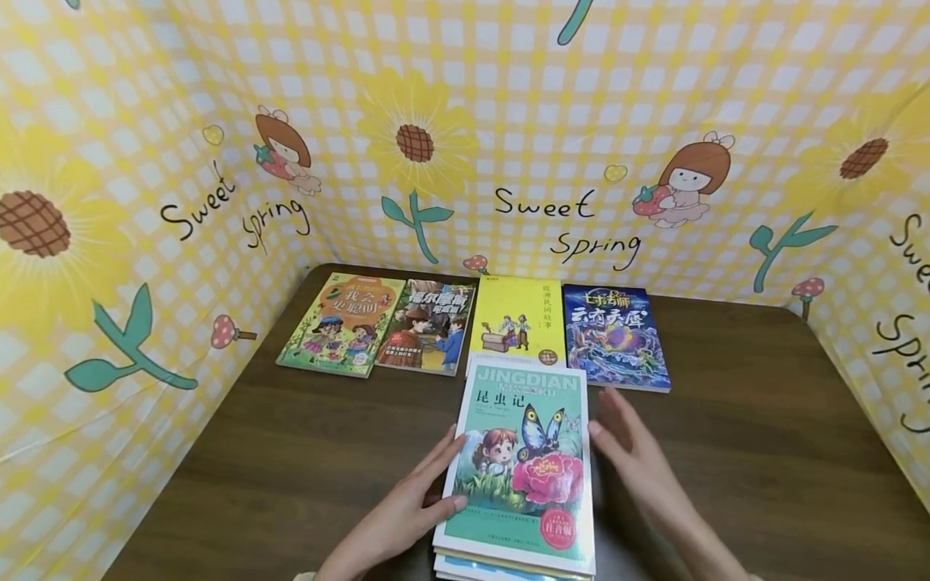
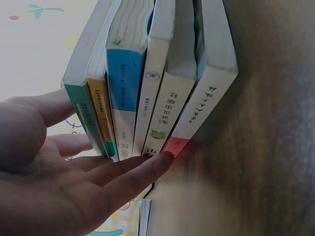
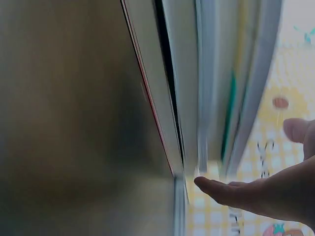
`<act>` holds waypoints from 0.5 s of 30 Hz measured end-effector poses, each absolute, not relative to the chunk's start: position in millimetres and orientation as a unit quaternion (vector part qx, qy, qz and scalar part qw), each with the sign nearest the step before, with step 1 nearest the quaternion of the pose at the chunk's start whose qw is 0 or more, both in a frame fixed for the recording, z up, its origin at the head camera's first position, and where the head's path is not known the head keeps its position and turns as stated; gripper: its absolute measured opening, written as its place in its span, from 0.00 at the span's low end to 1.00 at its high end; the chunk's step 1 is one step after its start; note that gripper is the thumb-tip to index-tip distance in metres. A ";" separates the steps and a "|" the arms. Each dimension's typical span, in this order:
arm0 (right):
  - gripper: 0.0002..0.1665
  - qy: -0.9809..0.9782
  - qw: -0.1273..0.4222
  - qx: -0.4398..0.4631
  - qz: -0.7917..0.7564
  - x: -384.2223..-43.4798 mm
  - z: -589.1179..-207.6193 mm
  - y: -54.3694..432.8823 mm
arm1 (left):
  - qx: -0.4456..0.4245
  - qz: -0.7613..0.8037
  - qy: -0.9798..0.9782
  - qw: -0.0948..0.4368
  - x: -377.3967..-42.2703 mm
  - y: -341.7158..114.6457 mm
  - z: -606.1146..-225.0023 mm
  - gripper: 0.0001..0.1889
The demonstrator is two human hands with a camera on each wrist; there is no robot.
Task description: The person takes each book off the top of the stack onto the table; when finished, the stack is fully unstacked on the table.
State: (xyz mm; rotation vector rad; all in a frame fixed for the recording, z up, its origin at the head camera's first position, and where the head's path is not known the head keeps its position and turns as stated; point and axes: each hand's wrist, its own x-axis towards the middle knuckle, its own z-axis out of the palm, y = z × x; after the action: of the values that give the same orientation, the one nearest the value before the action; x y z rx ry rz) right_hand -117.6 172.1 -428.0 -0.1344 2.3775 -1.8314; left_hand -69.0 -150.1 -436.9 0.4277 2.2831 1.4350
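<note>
A stack of several books stands in front of me, topped by a teal picture-cover book (image 1: 530, 460) with a girl, a butterfly and a pink flower. My left hand (image 1: 410, 504) lies along the stack's left side. In the left wrist view, its extended fingers (image 2: 133, 179) touch the spines (image 2: 125, 108), with the thumb near the top book. On the other side, my right hand (image 1: 639, 456) is held with fingers straight, fingertips right at the stack's edge. The right wrist view shows that hand (image 3: 266, 194) beside the page edges (image 3: 216, 98), thumb spread apart.
Behind the stack, a row holds an orange-green book (image 1: 341, 327), a detective-cover book (image 1: 425, 327), a yellow book (image 1: 516, 315) and a blue-purple book (image 1: 617, 339). The stack's far end overlaps the yellow one. Yellow checked cloth (image 1: 465, 48) walls in the dark wooden table (image 1: 291, 452).
</note>
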 end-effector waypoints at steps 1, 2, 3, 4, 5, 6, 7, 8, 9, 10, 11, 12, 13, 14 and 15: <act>0.45 0.791 0.071 -0.049 -0.605 -109.4 -429.1 166.6 | 0.150 0.517 0.818 0.203 -69.2 -149.7 -436.4 0.38; 0.46 0.791 0.075 -0.050 -0.606 -102.7 -430.2 161.8 | 0.148 0.519 0.817 0.203 -69.2 -149.4 -435.9 0.38; 0.48 0.796 0.082 -0.046 -0.599 -97.4 -430.7 157.7 | 0.146 0.520 0.817 0.203 -69.2 -149.2 -435.5 0.38; 0.49 0.798 0.091 -0.042 -0.595 -93.1 -431.8 154.4 | 0.144 0.521 0.817 0.202 -69.1 -149.0 -435.1 0.38; 0.51 0.799 0.101 -0.035 -0.592 -89.8 -433.2 151.7 | 0.143 0.521 0.816 0.203 -69.0 -148.9 -434.8 0.38; 0.52 0.802 0.112 -0.028 -0.586 -87.5 -435.1 149.4 | 0.142 0.521 0.817 0.203 -68.7 -148.8 -434.8 0.38; 0.54 0.807 0.120 -0.022 -0.578 -85.6 -437.3 147.6 | 0.141 0.521 0.817 0.204 -68.4 -148.7 -434.8 0.38; 0.55 0.807 0.127 -0.016 -0.577 -84.2 -439.8 146.3 | 0.140 0.522 0.816 0.205 -68.1 -148.5 -435.1 0.37; 0.56 0.809 0.132 -0.010 -0.573 -83.1 -442.1 145.4 | 0.139 0.522 0.816 0.205 -67.8 -148.3 -435.6 0.37; 0.56 0.808 0.134 -0.008 -0.574 -82.2 -444.7 144.9 | 0.139 0.517 0.820 0.204 -67.2 -148.2 -436.3 0.37; 0.56 0.807 0.136 -0.007 -0.575 -81.8 -447.0 144.6 | 0.138 0.512 0.823 0.202 -66.7 -148.1 -437.2 0.37; 0.56 0.806 0.136 -0.008 -0.576 -81.3 -448.8 144.8 | 0.139 0.507 0.827 0.200 -66.2 -147.9 -438.2 0.37; 0.56 0.803 0.135 -0.009 -0.580 -80.8 -450.2 145.3 | 0.140 0.503 0.830 0.198 -65.6 -147.7 -439.0 0.37; 0.56 0.800 0.136 -0.008 -0.584 -80.6 -450.9 146.0 | 0.141 0.497 0.834 0.195 -65.3 -147.5 -440.0 0.37; 0.55 0.801 0.135 -0.010 -0.583 -80.4 -451.3 146.8 | 0.142 0.491 0.837 0.193 -65.0 -147.2 -440.9 0.38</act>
State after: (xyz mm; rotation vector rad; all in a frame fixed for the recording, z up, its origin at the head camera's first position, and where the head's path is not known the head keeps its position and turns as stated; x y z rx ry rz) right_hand -80.4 146.8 -451.3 -0.0281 2.3218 -1.6898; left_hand -65.0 -147.2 -440.9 0.3991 2.3493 1.3778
